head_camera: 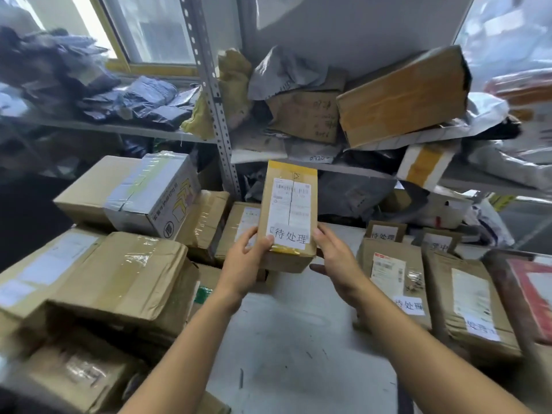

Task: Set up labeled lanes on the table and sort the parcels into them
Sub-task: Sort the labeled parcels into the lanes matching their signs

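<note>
Cardboard parcel (288, 216), underside behind hands (248, 258)

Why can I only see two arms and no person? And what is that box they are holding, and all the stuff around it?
The camera sits on the person's head and looks forward and down, so you see only their arms, as if through their eyes. There is no robot here, just two bare hands.

The left hand and the right hand hold a small brown parcel up above the grey table, one hand on each side. A white label with handwritten characters is stuck on it.

On the right, flat brown parcels lie side by side, and at least two carry the same kind of label. On the left, bigger cardboard boxes are stacked up. Behind, metal shelves are crammed with more boxes and bags.
</note>
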### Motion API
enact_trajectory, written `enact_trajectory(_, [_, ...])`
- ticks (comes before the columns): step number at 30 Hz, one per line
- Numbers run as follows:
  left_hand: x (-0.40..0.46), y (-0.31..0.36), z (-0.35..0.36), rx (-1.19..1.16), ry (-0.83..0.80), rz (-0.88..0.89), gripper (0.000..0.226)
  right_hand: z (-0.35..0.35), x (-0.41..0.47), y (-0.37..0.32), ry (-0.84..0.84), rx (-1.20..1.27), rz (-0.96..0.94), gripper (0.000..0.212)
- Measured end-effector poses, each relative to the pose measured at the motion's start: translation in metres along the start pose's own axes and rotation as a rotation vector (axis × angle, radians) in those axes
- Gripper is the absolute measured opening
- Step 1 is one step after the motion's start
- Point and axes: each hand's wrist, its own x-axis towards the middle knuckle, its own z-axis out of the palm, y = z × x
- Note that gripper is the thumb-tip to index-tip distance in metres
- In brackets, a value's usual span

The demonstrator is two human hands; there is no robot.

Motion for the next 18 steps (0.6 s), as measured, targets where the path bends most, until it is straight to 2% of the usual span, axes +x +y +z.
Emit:
enact_trajectory(3, [-0.029, -0.011, 0.023, -0.066, -0.080, -0.046, 0.071, -0.021, -0.029, 0.012, 0.021, -0.003, 0.010, 0.042])
enact_trajectory(7, [-0.071, -0.034, 0.049, -0.061, -0.077, -0.095, 0.089, -0.044, -0.074, 0.034, 0.046, 0.021, 0.059, 0.037])
enact_trajectory(8, [-0.081, -0.041, 0.055, -0.063, -0.083, -0.112, 0.088, -0.048, -0.086, 0.043, 0.052, 0.027, 0.070, 0.034])
enact_trajectory(11, [-0.111, -0.065, 0.065, -0.063, -0.143, -0.145, 0.065, -0.057, -0.122, 0.069, 0.076, 0.022, 0.111, 0.039])
enact_trajectory(16, [-0.155, -0.103, 0.071, -0.046, -0.183, -0.220, 0.069, -0.064, -0.174, 0.108, 0.122, -0.039, 0.228, 0.035])
enact_trajectory(18, [-0.171, -0.119, 0.077, 0.000, -0.220, -0.252, 0.052, -0.065, -0.194, 0.119, 0.134, -0.121, 0.270, 0.031])
